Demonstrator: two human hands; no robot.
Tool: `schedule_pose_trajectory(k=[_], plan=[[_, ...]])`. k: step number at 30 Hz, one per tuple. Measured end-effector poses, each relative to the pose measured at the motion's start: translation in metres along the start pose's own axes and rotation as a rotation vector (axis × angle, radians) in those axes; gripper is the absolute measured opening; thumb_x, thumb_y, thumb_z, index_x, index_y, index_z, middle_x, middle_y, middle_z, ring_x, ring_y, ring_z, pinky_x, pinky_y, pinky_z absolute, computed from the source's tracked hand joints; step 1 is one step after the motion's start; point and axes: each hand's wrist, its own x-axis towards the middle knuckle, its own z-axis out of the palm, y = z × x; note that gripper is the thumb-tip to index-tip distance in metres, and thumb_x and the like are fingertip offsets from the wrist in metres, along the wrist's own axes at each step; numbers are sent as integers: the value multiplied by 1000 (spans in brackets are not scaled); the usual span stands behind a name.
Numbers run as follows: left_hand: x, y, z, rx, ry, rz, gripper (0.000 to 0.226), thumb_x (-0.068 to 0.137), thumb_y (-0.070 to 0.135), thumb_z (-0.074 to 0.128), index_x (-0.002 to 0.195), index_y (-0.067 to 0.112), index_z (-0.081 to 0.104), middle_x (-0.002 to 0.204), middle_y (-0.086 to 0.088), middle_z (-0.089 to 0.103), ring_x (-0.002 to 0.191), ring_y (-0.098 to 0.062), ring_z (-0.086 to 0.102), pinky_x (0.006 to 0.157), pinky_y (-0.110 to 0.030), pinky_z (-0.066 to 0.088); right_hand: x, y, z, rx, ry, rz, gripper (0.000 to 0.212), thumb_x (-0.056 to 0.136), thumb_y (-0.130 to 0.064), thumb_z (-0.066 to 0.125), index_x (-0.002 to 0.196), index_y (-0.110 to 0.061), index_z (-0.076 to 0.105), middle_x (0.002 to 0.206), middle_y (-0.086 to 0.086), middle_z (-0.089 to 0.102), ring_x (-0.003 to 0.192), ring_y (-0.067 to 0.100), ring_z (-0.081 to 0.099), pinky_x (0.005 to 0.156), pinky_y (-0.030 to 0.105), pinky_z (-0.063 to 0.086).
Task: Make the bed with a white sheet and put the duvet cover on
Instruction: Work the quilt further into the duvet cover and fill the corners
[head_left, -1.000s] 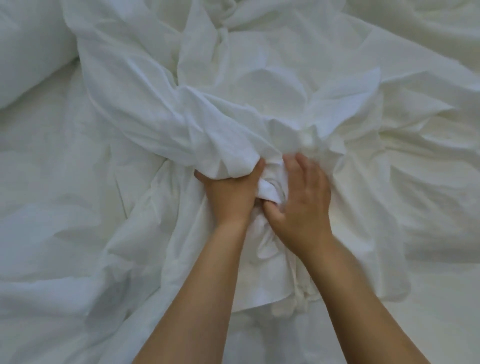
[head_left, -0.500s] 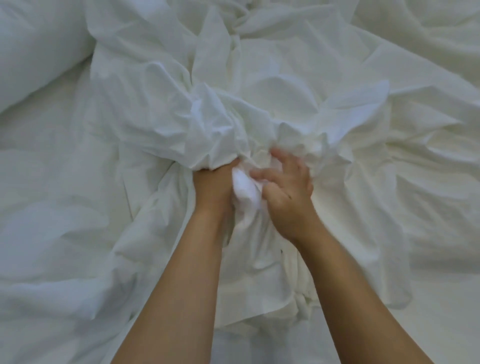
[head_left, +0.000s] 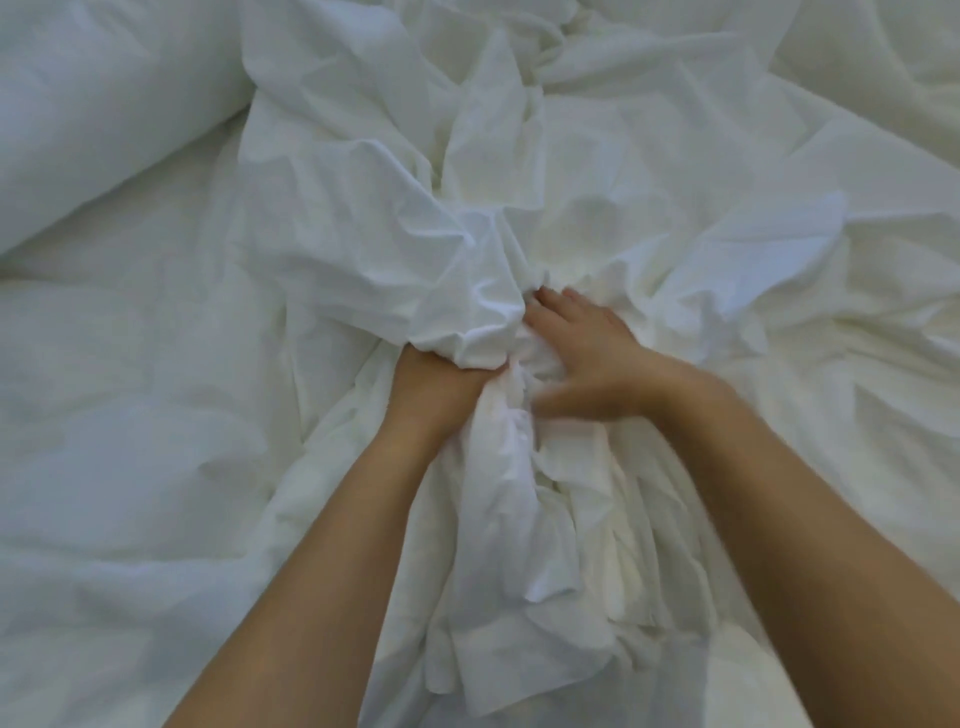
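A crumpled white duvet cover (head_left: 597, 171) lies heaped over the middle of the bed, its folds gathered into a bunch in front of me. My left hand (head_left: 434, 392) grips that bunch from below; its fingers are hidden under the cloth. Just right of it, my right hand (head_left: 587, 351) is blurred, with fingers stretched out flat on the gathered fabric and the thumb spread toward my left hand. A flat white sheet (head_left: 114, 426) covers the mattress on the left.
A plump white roll of bedding or pillow (head_left: 88, 109) lies at the upper left. More rumpled white fabric (head_left: 872, 62) fills the upper right. The bed surface (head_left: 810, 691) shows at the lower right.
My right hand has let go of its pinch and spread its fingers over the bunch. My left hand has pushed deeper under the cloth, and more fabric is gathered toward me.
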Motion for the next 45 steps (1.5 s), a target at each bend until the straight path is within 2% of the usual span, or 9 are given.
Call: schedule_pose_trajectory(k=[5,9,14,21,24,29,38,43,45], plan=[[5,-9,7,-67,4,-85,34,79,21,73,83,41,46,88,20,55,90,-8,58,82,-24,46,6,-14,24,-270,198,144,90,81,-27,61,149,-14,3,152,15,14,140,33,16,112,43,18],[6,-5,10,-141,-36,-165,26,79,24,73,84,35,51,88,12,60,84,-6,59,76,-23,48,9,-16,28,-326,427,131,41,84,-6,48,124,-7,38,109,12,49,96,29,50,71,33,34],[-6,29,12,234,99,-36,29,84,41,64,67,28,45,65,11,53,60,-1,48,56,-16,38,-24,-17,-2,-141,436,53,21,83,-15,50,93,-15,31,67,-2,38,62,26,48,53,32,29],[-76,82,-10,458,33,136,31,80,56,62,67,33,45,67,14,55,61,-2,48,53,-15,32,-145,-3,-45,-115,390,40,25,82,-31,58,86,-18,36,63,-8,39,52,11,35,49,30,26],[-112,79,-38,470,70,116,32,69,64,68,85,37,58,85,17,64,84,-14,60,66,-18,36,-195,4,-50,-75,386,66,28,78,-38,62,83,-19,41,63,-9,44,54,9,40,48,26,28],[-161,20,-90,606,90,-159,99,49,84,47,126,23,56,126,-8,61,116,-31,55,81,-34,38,-258,32,-7,-16,259,194,38,69,-44,67,92,-18,52,64,-7,47,65,25,49,55,32,35],[-180,-13,-36,399,76,-338,79,56,57,69,124,21,57,125,-5,61,113,-29,57,86,-35,47,-260,19,59,-219,223,279,67,75,-43,61,129,-14,36,117,9,47,105,31,47,77,37,37],[-183,-18,-26,223,80,-312,60,61,51,72,114,26,59,116,0,64,105,-24,61,90,-41,50,-235,-44,71,-171,525,-27,90,67,-36,58,145,-7,25,141,21,34,128,40,34,105,54,27],[-189,-21,-27,-20,20,-305,47,65,38,78,106,30,58,109,3,65,101,-20,62,88,-39,51,-207,-65,84,-217,424,-27,88,74,-32,60,147,-7,16,144,22,29,132,40,28,110,52,21]])
